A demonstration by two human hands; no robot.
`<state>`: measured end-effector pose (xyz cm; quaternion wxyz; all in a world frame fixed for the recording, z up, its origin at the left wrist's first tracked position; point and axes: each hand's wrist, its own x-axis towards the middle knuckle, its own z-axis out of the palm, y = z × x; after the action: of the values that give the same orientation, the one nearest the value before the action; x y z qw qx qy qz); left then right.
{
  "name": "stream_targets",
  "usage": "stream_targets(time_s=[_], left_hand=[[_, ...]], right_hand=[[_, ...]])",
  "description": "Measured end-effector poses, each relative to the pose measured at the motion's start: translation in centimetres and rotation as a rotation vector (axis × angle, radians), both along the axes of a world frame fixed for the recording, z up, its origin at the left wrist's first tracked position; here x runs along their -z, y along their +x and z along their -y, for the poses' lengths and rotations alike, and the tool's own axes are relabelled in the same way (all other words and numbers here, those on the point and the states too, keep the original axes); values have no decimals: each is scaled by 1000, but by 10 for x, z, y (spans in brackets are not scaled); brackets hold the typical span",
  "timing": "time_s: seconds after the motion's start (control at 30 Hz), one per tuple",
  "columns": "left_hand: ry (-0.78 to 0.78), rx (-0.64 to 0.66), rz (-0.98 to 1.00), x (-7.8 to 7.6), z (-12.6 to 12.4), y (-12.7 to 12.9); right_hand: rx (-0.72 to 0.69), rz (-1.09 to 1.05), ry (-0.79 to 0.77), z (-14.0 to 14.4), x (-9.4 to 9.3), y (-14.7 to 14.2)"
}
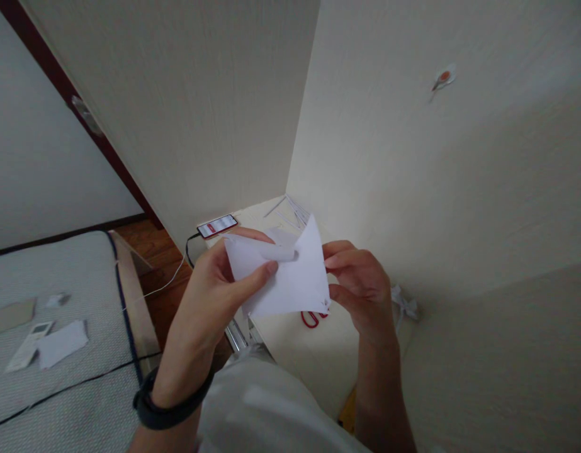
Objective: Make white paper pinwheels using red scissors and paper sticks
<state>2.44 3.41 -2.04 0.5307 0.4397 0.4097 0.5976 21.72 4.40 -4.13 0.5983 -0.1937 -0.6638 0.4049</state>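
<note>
- Above the pale table (328, 353), the white paper (299, 283) is hanging between both hands, in front of the person.
- The left hand (219, 286) is clamping its left part, thumb in front, other fingers going behind.
- The right hand (366, 283) is meeting the right edge with its fingertips; whether they are pinching it, I cannot tell.
- Too hard a pull from the right could be tearing that edge, since the left thumb is pinning the sheet.
- Too firm a thumb could be flattening the small rolled part (281, 252) just above it.
- A loosened left grip could be dropping the paper near the red scissors handles (310, 320).
- The sheet's upper-right corner is pointing up and away; its long axis is staying unclear, while the roll's is running left to right.
</note>
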Motion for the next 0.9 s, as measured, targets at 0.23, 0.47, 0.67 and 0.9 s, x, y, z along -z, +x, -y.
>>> stream_targets(time_s=[0.23, 0.47, 0.67, 0.9], left_hand=[[26, 29, -43, -3, 1, 3], [48, 60, -27, -2, 1, 3], [70, 82, -73, -5, 2, 5], [101, 132, -85, -5, 2, 6]], right_hand=[[33, 23, -25, 0, 5, -1], [-6, 67, 7, -1, 3, 4], [37, 102, -1, 0, -3, -1], [19, 24, -183, -1, -6, -14]])
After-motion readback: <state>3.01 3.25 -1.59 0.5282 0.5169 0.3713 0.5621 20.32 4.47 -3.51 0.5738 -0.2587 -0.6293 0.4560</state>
